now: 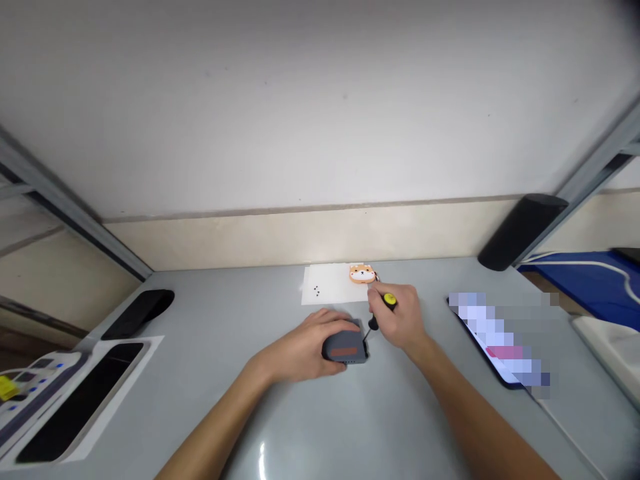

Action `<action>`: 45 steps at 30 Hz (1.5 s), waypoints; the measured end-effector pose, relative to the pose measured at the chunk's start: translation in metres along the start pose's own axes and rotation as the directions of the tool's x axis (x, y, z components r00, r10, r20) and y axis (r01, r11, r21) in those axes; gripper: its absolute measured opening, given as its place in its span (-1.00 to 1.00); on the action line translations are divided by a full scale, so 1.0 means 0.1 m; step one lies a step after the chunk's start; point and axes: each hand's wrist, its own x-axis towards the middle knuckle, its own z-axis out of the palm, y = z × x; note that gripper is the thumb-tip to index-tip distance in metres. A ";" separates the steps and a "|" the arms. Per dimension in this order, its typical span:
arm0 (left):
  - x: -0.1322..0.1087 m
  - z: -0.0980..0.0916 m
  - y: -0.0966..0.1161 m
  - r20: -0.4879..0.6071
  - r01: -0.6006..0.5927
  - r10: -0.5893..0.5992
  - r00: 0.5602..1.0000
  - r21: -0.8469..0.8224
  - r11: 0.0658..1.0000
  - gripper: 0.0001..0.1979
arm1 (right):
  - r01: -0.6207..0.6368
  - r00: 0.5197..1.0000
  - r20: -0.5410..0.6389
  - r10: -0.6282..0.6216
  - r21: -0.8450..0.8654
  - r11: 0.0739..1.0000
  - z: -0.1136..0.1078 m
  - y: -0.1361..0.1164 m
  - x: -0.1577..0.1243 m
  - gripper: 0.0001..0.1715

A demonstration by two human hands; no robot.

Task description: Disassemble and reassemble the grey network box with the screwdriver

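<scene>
A small dark grey box-shaped device (345, 348) rests on the table in front of me. My left hand (313, 343) is closed round its left side, thumb at the near edge and fingers over the far edge. In my right hand (400, 317) is a screwdriver (373, 323) with a black and yellow handle. Its thin shaft slants down to the right end of the device; the exact contact of the tip is too small to tell. Beyond the hands lies a white paper (330, 283) with several tiny dark screws (317, 291) and an orange dog-face case (362, 274).
A lit phone (495, 343) with a cable lies at the right. Behind it leans a black cylinder (523, 230). On the left are a black phone-like slab (83, 403), a dark object (140, 313) and a power strip (40, 387). The wall borders the table's back edge.
</scene>
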 end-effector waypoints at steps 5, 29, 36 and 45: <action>0.01 0.05 -0.02 -0.054 -0.009 0.009 0.998 -0.012 1.000 -0.49 | 0.019 1.000 0.001 -0.019 0.004 1.000 -0.02 -0.02 0.00 -0.57; 0.04 0.09 -0.09 -0.140 -0.018 0.034 0.990 0.113 0.993 -0.52 | -0.055 0.993 -0.097 0.068 0.126 0.991 0.03 -0.01 -0.02 -0.58; -0.01 -0.01 -0.11 -0.084 0.035 -0.030 0.996 0.053 0.998 -0.32 | 0.065 0.949 -0.313 -0.038 0.078 0.995 -0.02 0.03 -0.03 -0.56; -0.13 -0.15 -0.21 0.009 0.139 -0.139 0.990 -0.005 0.990 -0.19 | 0.251 0.898 -0.381 -0.220 0.035 0.967 0.07 -0.05 -0.14 -0.55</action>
